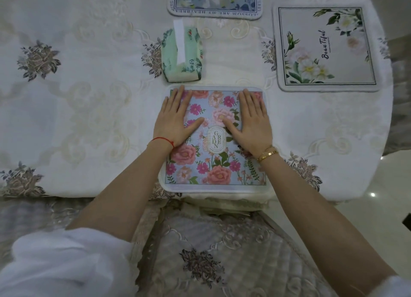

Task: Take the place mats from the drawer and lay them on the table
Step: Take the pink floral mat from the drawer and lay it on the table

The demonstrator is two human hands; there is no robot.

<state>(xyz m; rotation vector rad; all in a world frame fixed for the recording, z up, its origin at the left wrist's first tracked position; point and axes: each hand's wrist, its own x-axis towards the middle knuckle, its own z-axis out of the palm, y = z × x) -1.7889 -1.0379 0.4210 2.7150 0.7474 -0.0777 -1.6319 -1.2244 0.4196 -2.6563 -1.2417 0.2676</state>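
A: Head view. Where's the mat?

B: Pink-flowered place mat [214, 141] at 6 o'clock on the table [89, 118], near edge at the table's rim. Blue ground, white border, "GARDEN" label near centre.

A: Hands?

B: Both flat on it. Left hand [175, 121] on the mat's 9 o'clock side, fingers straight, pointing to 12, the outer ones over the mat's edge. Right hand [252, 123] on the 3 o'clock side, same pose. Each grip is spread, pressing down, clamped on nothing. Thumbs angle in toward the label.

A: Wrists?

B: Red string [163, 141] on the left, gold bangle [268, 154] on the right. White sleeves low in frame.

A: Other mats?

B: Two. White-flowered place mat [327, 49] at 2 o'clock, script reading "Beautiful", lying flat, well apart from the hands. Blue-flowered place mat [214, 0] at 12 o'clock, cut off by the frame's top edge.

A: Anything else?

B: Green tissue pack [181, 54] between the 12 and 6 o'clock mats, just beyond the left fingertips, not touching. Embroidered cream tablecloth [66, 63] covers the table. Padded chair seat [211, 252] at 6, below the table's rim.
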